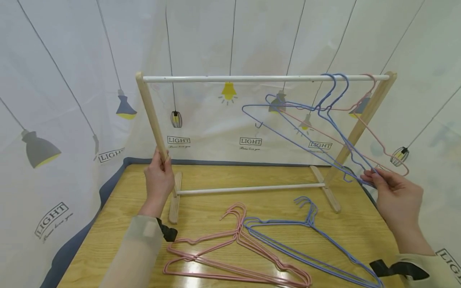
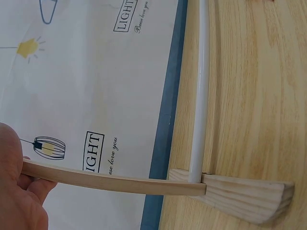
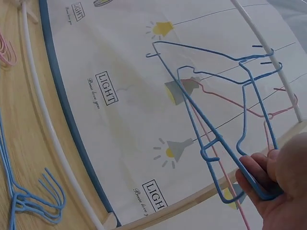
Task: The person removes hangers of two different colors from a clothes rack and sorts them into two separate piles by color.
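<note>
A rack with wooden side posts and a white top bar (image 1: 230,79) stands on the table. My left hand (image 1: 158,182) grips its left wooden post (image 1: 153,116); the left wrist view shows the fingers round this post (image 2: 110,181). Two blue hangers and a pink hanger (image 1: 374,134) hang by their hooks near the bar's right end. At the right, my right hand (image 1: 399,196) pinches the lower corner of a blue hanger (image 3: 192,98). In the right wrist view, the other blue hanger's corner (image 3: 230,200) sits just beside the fingers, and the pink one is behind.
On the table (image 1: 122,224), in front of the rack, lie several pink hangers (image 1: 237,236) and several blue hangers (image 1: 317,232), partly overlapping. A lower white bar (image 1: 248,189) joins the rack's feet. A cloth printed with lamps (image 1: 209,132) hangs behind.
</note>
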